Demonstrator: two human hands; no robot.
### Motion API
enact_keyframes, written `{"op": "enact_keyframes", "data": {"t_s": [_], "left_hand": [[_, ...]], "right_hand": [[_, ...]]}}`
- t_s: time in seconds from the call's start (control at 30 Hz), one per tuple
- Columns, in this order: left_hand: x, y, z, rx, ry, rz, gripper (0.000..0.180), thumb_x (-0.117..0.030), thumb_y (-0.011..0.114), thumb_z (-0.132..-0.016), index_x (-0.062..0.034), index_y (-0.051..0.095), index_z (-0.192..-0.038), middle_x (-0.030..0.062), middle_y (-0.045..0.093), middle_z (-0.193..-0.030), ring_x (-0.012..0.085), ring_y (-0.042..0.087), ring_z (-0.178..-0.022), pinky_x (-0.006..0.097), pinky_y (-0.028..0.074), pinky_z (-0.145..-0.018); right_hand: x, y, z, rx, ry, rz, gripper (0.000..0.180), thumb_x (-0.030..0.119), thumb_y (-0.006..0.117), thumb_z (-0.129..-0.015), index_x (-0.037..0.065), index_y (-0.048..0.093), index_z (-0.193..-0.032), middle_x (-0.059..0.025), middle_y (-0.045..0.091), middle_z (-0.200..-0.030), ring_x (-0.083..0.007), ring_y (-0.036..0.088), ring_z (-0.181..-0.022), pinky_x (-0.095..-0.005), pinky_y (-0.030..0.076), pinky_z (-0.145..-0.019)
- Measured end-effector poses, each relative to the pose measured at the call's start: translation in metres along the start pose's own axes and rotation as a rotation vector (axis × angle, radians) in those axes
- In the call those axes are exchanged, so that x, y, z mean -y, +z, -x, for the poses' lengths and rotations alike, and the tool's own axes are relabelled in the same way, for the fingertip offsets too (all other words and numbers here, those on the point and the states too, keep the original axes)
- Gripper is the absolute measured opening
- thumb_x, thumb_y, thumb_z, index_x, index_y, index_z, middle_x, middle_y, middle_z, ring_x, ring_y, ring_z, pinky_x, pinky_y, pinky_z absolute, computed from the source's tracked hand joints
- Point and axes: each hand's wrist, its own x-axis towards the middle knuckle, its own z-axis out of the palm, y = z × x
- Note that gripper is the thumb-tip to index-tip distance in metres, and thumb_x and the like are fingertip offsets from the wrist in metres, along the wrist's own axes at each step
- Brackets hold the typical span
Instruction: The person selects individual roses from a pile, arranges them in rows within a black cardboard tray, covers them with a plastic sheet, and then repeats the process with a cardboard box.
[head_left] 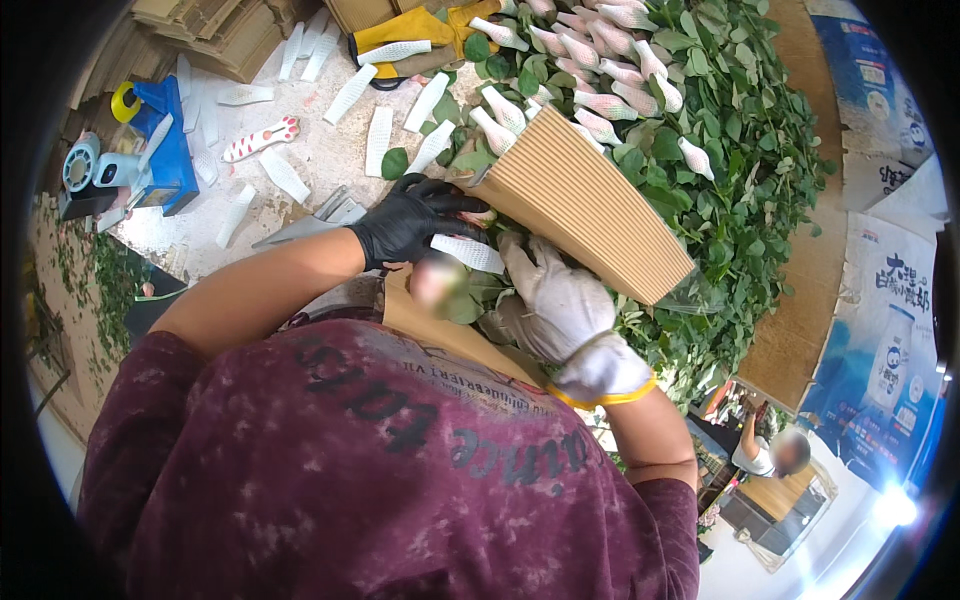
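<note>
My left hand (415,218), in a black glove, has its fingers curled over a pink rose bud (481,217). A white mesh foam sleeve (468,253) lies just under these fingers, close to the thumb. My right hand (560,300) wears a pale work glove with a yellow-edged cuff. It is closed around leafy rose stems (478,297), its fingertips partly hidden among the leaves. Between the hands and my chest sits a blurred, round reddish-white shape (436,284). A corrugated cardboard sheet (585,205) slants beyond my right hand, and a brown cardboard piece (450,335) rests against my shirt.
Loose white mesh sleeves (379,142) are strewn over the table (310,180). Sleeved rose buds (610,75) and leaves (740,130) pile up at the far right. A blue holder (165,150), small fan (80,163) and yellow gloves (410,40) lie farther off. Another person (765,450) is at lower right.
</note>
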Motion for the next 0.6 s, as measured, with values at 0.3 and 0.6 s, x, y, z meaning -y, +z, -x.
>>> {"op": "enact_keyframes", "data": {"t_s": [0.3, 0.6], "left_hand": [[0.015, -0.017, 0.044, -0.167, -0.403, 1.112, 0.030, -0.006, 0.058, -0.092, -0.0083, 0.064, -0.121, 0.0081, 0.064, -0.121, 0.0177, 0.060, -0.106, 0.032, 0.047, -0.095], [-0.046, -0.100, 0.049, 0.160, -0.600, 0.638, 0.043, -0.015, 0.073, -0.085, -0.0114, 0.066, -0.127, 0.0101, 0.072, -0.095, 0.0144, 0.055, -0.067, 0.031, 0.048, -0.069]], "right_hand": [[0.060, -0.071, -0.043, -0.396, -0.308, -0.496, 0.040, 0.008, 0.064, -0.076, 0.007, 0.060, -0.116, -0.0124, 0.066, -0.095, -0.0289, 0.067, -0.070, -0.0393, 0.055, -0.063], [-0.001, -0.062, 0.036, 0.115, -0.181, -0.199, 0.033, 0.017, 0.063, -0.084, 0.009, 0.059, -0.115, -0.0088, 0.059, -0.075, -0.0281, 0.063, -0.061, -0.0382, 0.052, -0.052]]}}
